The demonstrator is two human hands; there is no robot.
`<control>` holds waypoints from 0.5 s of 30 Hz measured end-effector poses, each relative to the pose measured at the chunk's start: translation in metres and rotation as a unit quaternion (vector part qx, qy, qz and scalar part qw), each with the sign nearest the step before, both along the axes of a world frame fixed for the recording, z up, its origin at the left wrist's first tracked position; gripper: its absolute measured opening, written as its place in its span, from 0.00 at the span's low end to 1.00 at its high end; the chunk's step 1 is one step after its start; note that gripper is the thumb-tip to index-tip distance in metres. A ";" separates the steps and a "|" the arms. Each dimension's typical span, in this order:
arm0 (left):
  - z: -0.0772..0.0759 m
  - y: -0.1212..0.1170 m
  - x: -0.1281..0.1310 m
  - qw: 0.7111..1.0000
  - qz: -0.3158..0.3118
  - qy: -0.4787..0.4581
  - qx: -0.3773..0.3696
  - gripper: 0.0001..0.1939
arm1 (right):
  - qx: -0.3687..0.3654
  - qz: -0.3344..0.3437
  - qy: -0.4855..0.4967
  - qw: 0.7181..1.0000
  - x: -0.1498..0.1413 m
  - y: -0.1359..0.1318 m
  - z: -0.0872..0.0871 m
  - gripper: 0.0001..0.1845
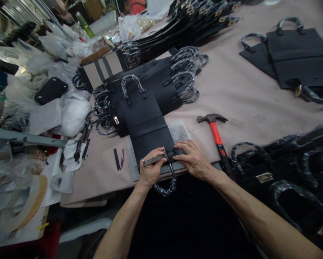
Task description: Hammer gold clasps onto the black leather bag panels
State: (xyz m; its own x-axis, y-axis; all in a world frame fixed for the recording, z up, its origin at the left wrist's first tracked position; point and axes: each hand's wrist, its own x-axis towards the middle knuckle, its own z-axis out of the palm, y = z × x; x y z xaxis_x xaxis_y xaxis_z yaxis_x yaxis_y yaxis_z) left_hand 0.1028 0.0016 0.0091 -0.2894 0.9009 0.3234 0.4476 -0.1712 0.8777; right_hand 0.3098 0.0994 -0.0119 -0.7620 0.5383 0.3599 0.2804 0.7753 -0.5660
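Observation:
A black bag panel lies in front of me on a pale slab, one plastic-wrapped handle at its far end. The near handle, wrapped too, hangs over the table edge. My left hand is closed around a narrow grey metal bar beside that handle's base. On the other side, my right hand pinches the black tab at the handle's base; its fingertips are partly hidden. To the right lies a claw hammer with a red and black grip. Two thin punch-like rods lie left of the slab.
Stacked black bag panels with wrapped handles lie beyond the slab. More panels are at the far right. Finished-looking black bags crowd the right near side. Plastic bags and a tape roll clutter the left.

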 end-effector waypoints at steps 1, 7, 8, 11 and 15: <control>0.000 0.000 0.000 1.000 0.003 0.000 -0.003 0.08 | 0.002 0.003 -0.007 1.000 0.000 0.000 0.000 0.15; 0.001 0.001 0.000 1.000 0.020 -0.012 -0.008 0.08 | 0.010 0.018 -0.048 0.999 -0.001 0.000 0.004 0.18; 0.001 0.002 0.000 1.000 0.020 -0.011 -0.009 0.08 | 0.008 0.018 -0.057 0.998 -0.002 0.000 0.006 0.19; 0.002 0.003 0.001 1.000 0.019 -0.009 -0.009 0.08 | 0.000 0.020 -0.076 0.997 -0.003 0.000 0.009 0.21; 0.004 0.003 0.002 1.000 0.012 -0.008 -0.015 0.08 | 0.005 0.017 -0.068 0.998 -0.003 -0.001 0.008 0.22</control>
